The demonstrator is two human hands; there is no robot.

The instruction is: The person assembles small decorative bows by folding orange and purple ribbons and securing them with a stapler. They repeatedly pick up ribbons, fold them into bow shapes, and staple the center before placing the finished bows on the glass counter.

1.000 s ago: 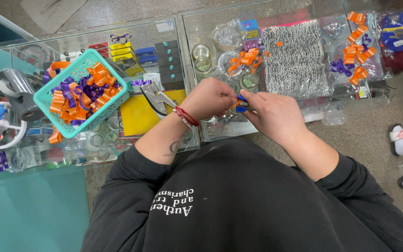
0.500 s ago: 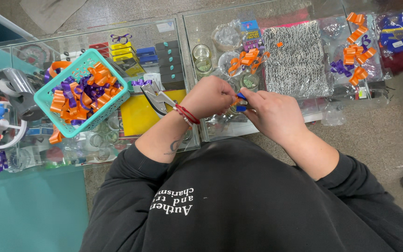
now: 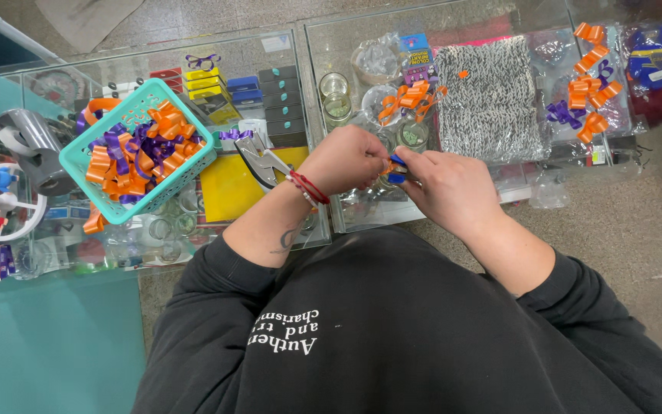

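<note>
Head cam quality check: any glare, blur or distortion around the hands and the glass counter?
Head view: even, soft light, no hard shadows. The left hand and right hand are sharp, no motion blur; the small blue and orange ribbon piece between them is mostly covered. The glass counter shows faint reflections, no blown-out glare. The teal basket is crisp. Counter edges bow slightly, suggesting wide-angle distortion.

Black sweatshirt — white lettering, sleeves pushed up, red wrist bands (image 3: 309,188) — forearm tattoo (image 3: 288,239)
</note>
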